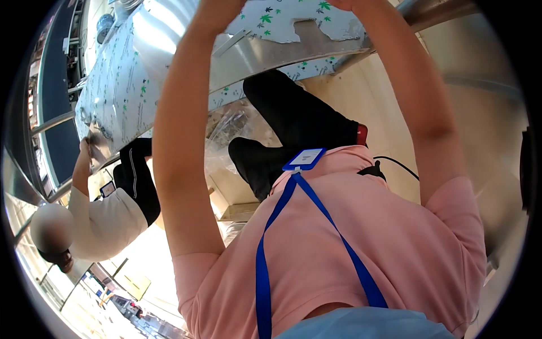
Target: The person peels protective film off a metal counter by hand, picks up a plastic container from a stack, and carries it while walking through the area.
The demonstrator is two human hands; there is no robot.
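Observation:
At the top edge of the head view my left hand (223, 9) reaches over a metal work table (265, 55). My right hand (344, 4) is over the same table, farther right. The frame cuts off the fingers of both hands, so I cannot see whether they hold anything. White protective film with green leaf prints (271, 20) covers the tabletop. Its border is ragged near the front edge, with bare metal showing. A thin pale strip (231, 42) lies by the edge, close to my left forearm.
At the left, another person (107, 223) in a light shirt sits at the table with a hand at its edge. A dark conveyor belt (59, 147) runs beyond. Clear plastic wrapping (228, 133) lies below the table, by my legs. A blue lanyard (271, 248) hangs on my chest.

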